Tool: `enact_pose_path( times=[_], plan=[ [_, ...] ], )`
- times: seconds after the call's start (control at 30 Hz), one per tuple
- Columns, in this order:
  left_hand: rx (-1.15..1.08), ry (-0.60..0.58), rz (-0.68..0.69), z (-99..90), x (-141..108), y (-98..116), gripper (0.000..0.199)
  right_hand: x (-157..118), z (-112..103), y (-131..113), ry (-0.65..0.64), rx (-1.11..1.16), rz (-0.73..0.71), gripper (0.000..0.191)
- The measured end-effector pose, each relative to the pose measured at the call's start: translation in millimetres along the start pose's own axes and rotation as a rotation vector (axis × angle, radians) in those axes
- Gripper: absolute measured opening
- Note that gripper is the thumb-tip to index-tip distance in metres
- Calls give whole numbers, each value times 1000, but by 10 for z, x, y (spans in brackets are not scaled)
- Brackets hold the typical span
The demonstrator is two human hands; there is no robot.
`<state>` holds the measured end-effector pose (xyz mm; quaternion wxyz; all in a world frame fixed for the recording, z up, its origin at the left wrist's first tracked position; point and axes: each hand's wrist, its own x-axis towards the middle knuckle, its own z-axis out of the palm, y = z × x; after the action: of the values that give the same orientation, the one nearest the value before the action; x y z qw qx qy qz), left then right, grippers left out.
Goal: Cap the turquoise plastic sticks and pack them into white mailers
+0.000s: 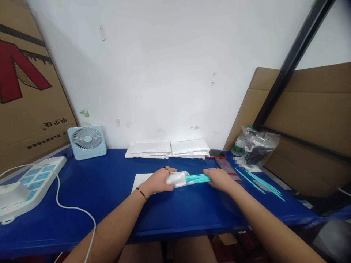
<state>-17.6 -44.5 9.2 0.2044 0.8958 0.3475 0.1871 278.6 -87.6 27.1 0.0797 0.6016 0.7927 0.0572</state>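
My left hand (160,180) is closed around a white bubble-lined envelope (177,179), holding it near its open right end just above the blue table (109,204). A bundle of thin turquoise sticks (197,178) pokes out of that opening. Gripping the sticks' right end is my right hand (221,179), its fingers wrapped over them. The sticks' other ends are hidden inside the envelope. Under my left hand, a white flat sheet or envelope part (141,179) shows to the left.
White envelopes (149,148) lie stacked by the wall. Phones (226,168), loose turquoise sticks (263,182), a bottle (239,144) and a clear plastic bag (260,146) are at right. At left stand a small fan (87,141) and a power strip (41,179) with a white cable (75,208).
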Motion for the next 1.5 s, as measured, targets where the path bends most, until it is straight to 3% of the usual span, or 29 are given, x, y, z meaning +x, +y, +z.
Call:
enact_pose_path(
  times=[0.23, 0.5, 0.77, 0.93, 1.07, 1.2, 1.37, 1.5],
  plan=[
    [-30, -11, -4, 2, -6, 6, 69, 44, -93, -157, 0, -16, 8, 20],
    [73, -88, -4, -10, -40, 17, 111, 146, -370, -208, 28, -89, -29, 19],
    [-82, 75, 63, -12, -6, 110, 86, 39, -504, -370, 66, -132, -3, 19],
    [-219, 222, 116, -50, 42, 258, 86, 150, -906, -540, 119, -177, -86, 20],
    [-163, 302, 113, -27, 79, 294, 103, 249, -1286, -796, 146, -259, -201, 22],
    [-214, 435, 82, -28, 86, 277, 93, 275, -1552, -1006, 174, -245, -285, 25],
    [-556, 522, 52, -191, 44, 339, 88, 235, -2004, -959, 148, 57, -455, 56],
    [-813, 538, 110, -345, 4, 396, 88, 185, -2372, -844, 132, 390, -547, 60]
  ],
)
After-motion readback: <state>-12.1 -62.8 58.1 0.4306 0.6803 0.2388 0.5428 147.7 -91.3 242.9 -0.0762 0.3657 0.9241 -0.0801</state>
